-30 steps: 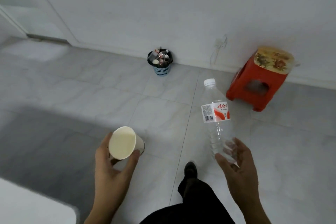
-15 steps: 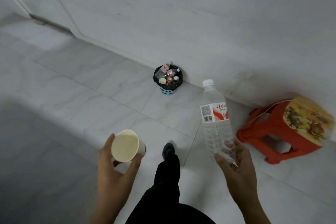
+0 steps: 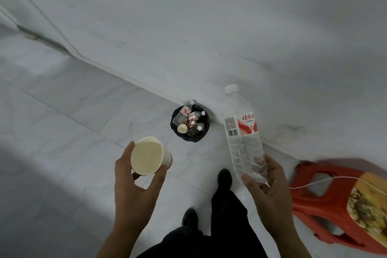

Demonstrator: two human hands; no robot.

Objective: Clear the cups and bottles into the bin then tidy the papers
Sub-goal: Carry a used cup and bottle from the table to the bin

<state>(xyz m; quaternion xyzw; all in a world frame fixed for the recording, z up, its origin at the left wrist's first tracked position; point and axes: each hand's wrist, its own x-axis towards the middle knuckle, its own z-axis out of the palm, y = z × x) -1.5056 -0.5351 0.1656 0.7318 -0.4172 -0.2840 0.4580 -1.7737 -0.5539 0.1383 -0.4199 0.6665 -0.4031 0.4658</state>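
Note:
My left hand (image 3: 136, 186) grips a cream paper cup (image 3: 147, 158) by its base, its mouth turned toward me. My right hand (image 3: 270, 186) holds the lower end of a clear plastic water bottle (image 3: 240, 128) with a white cap and a red-and-white label, held upright. Between and beyond both hands a small bin (image 3: 190, 124) with a black liner stands on the floor against the wall. It holds several bottles and a paper cup. Both hands are nearer to me than the bin.
A red plastic stool (image 3: 326, 201) with a patterned seat stands at the right, with a thin white cord across it. The floor is pale marble tile. My dark trouser legs and shoes (image 3: 224, 176) are below the bin. The white wall and skirting run diagonally behind the bin.
I have walked closer: the bin has grown and slid down toward my hands, and the stool has shifted to the lower right. Both hands keep their hold on the cup and bottle.

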